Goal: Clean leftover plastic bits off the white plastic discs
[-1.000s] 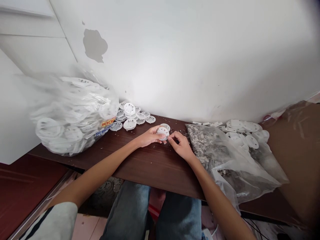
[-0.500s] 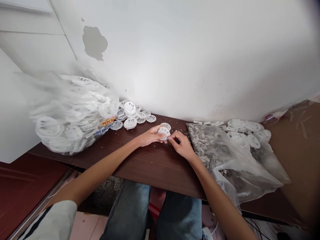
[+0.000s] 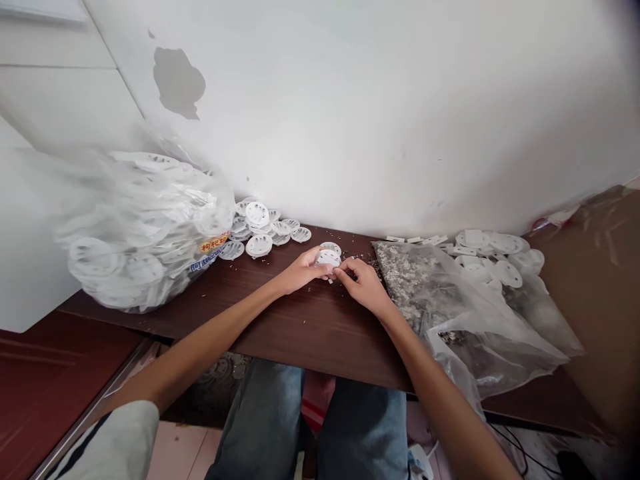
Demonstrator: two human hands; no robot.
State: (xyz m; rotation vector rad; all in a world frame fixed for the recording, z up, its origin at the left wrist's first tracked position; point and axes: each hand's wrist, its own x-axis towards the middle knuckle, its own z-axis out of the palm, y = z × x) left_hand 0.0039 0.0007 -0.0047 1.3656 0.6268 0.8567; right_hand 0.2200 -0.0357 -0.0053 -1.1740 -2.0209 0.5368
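Note:
My left hand [image 3: 299,269] holds a small round white plastic disc [image 3: 327,258] just above the dark wooden table [image 3: 300,327]. My right hand [image 3: 364,284] meets it from the right, its fingertips pinching at the disc's right edge. A second white disc [image 3: 331,247] lies on the table just behind the held one. Small pale scraps are scattered on the wood around both hands.
A big clear bag full of white discs [image 3: 135,233] stands at the left. Loose discs [image 3: 263,230] are piled against the white wall. At the right lies a clear bag of grey scraps [image 3: 450,313], with more white discs [image 3: 493,257] behind it and brown cardboard [image 3: 595,280] beyond.
Both hands stayed together on the disc with only small finger movements. The view drifted slightly, so everything sits a little higher in the frame.

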